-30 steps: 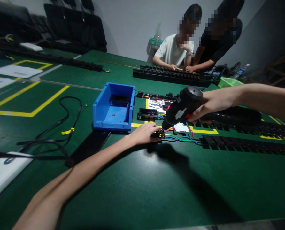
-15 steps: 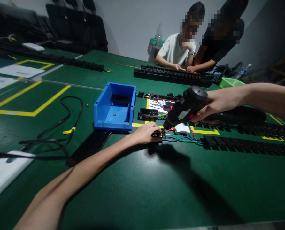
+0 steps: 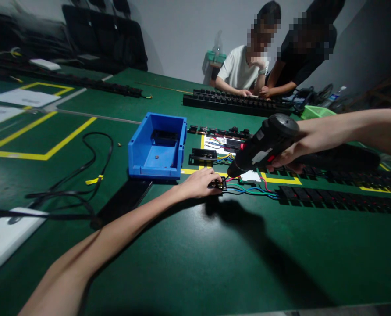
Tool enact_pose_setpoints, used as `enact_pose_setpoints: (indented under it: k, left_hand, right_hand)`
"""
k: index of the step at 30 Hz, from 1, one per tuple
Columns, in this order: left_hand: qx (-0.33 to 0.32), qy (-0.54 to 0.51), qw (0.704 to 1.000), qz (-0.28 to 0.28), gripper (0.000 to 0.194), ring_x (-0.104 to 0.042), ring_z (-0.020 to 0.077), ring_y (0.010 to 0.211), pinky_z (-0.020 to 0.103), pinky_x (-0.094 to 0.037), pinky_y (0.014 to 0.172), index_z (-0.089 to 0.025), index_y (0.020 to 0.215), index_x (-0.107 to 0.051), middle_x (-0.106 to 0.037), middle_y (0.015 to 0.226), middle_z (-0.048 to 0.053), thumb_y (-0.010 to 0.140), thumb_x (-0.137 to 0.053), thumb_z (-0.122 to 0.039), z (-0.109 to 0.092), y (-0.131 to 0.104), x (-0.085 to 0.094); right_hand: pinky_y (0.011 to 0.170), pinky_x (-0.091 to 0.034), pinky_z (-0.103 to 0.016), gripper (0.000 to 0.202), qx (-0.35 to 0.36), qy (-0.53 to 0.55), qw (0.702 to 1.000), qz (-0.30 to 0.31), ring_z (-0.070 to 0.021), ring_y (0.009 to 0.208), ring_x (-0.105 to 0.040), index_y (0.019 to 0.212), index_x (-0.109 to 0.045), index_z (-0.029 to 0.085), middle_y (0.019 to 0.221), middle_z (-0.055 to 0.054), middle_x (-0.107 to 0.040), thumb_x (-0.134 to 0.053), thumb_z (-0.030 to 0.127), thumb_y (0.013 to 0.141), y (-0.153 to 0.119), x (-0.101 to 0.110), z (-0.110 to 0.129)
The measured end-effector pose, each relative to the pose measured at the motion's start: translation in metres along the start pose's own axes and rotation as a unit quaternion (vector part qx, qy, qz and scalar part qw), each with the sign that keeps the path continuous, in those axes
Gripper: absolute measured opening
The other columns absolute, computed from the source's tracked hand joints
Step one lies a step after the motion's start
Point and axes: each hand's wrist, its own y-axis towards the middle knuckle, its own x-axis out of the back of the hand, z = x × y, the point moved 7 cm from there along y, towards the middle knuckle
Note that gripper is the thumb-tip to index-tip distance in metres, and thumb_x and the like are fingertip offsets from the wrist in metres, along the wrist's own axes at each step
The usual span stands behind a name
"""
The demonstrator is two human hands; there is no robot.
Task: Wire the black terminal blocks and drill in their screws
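Note:
My right hand [image 3: 290, 153] is wrapped round the grip of a black cordless screwdriver [image 3: 263, 142], tilted so its chuck points down and left. The tip is close to a small black plastic housing [image 3: 224, 186]; whether it touches, I cannot tell. My left hand [image 3: 200, 182] grips that housing from the left, fingers curled over its top, near the table's middle. Metal parts show inside the housing. Blue, green and red wires [image 3: 251, 189] run from it to a long row of black modules [image 3: 330, 198] on the right. Another black housing [image 3: 204, 155] lies just behind.
A blue bin [image 3: 156, 171] holding a black part stands left of the housings. A black cable [image 3: 111, 149] curls on the green table [image 3: 182, 263]. Two people sit or lean behind a black rack [image 3: 228, 104]. A light green basket [image 3: 315, 112] is at the back right.
My right hand has shifted slightly right with the screwdriver, which leans over a little more. My left hand and the housing have stayed in place.

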Motion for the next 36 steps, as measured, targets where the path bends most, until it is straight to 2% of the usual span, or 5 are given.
enact_pose_setpoints:
  k: [7, 13, 18, 30, 36]
  left_hand:
    - [-0.008, -0.008, 1.0, -0.001, 0.033, -0.054, 0.0223, 0.094, 0.032, -0.041, 0.079, -0.025, 0.112, -0.061, -0.056, 0.1, 0.006, 0.094, -0.05, -0.05, -0.002, -0.001, 0.004]
    - [-0.007, -0.015, 1.0, -0.012, 0.037, -0.054, 0.0234, 0.099, 0.033, -0.043, 0.084, -0.023, 0.117, -0.055, -0.058, 0.105, 0.007, 0.093, -0.052, -0.05, -0.001, 0.0, 0.003]
    - [-0.004, -0.021, 1.0, -0.013, 0.041, -0.055, 0.0239, 0.099, 0.034, -0.043, 0.084, -0.021, 0.119, -0.052, -0.059, 0.108, 0.008, 0.092, -0.052, -0.052, -0.002, -0.001, 0.004]
    - [0.013, -0.049, 0.999, -0.013, 0.04, -0.055, 0.0253, 0.101, 0.036, -0.044, 0.085, -0.024, 0.122, -0.05, -0.059, 0.111, 0.007, 0.088, -0.058, -0.045, -0.005, -0.003, 0.007]
    - [0.012, -0.044, 0.999, -0.012, 0.038, -0.054, 0.0251, 0.101, 0.035, -0.043, 0.085, -0.024, 0.12, -0.051, -0.058, 0.111, 0.008, 0.088, -0.058, -0.044, -0.004, -0.002, 0.006]
  right_hand:
    - [0.07, -0.052, -0.029, 0.041, 0.007, -0.057, 0.998, -0.001, -0.0194, 0.084, -0.061, 0.103, -0.067, 0.018, 0.097, -0.004, -0.067, -0.065, 0.053, 0.082, 0.001, -0.001, -0.006]
    - [0.075, -0.054, -0.036, 0.044, 0.014, -0.039, 0.999, 0.01, -0.0236, 0.089, -0.063, 0.103, -0.067, 0.017, 0.1, -0.005, -0.068, -0.064, 0.055, 0.08, 0.004, -0.007, -0.005]
    - [0.073, -0.053, -0.034, 0.043, 0.025, -0.05, 0.998, 0.013, -0.0215, 0.083, -0.062, 0.097, -0.068, 0.016, 0.09, -0.004, -0.068, -0.064, 0.056, 0.08, 0.007, -0.007, -0.001]
    - [0.074, -0.051, -0.032, 0.04, 0.028, -0.071, 0.997, 0.006, -0.0199, 0.084, -0.062, 0.1, -0.069, 0.016, 0.094, -0.005, -0.069, -0.06, 0.052, 0.084, 0.0, -0.005, -0.006]
    - [0.07, -0.052, -0.031, 0.041, 0.025, -0.062, 0.998, 0.015, -0.02, 0.08, -0.062, 0.091, -0.069, 0.016, 0.087, -0.003, -0.068, -0.061, 0.055, 0.081, 0.002, -0.012, -0.004]
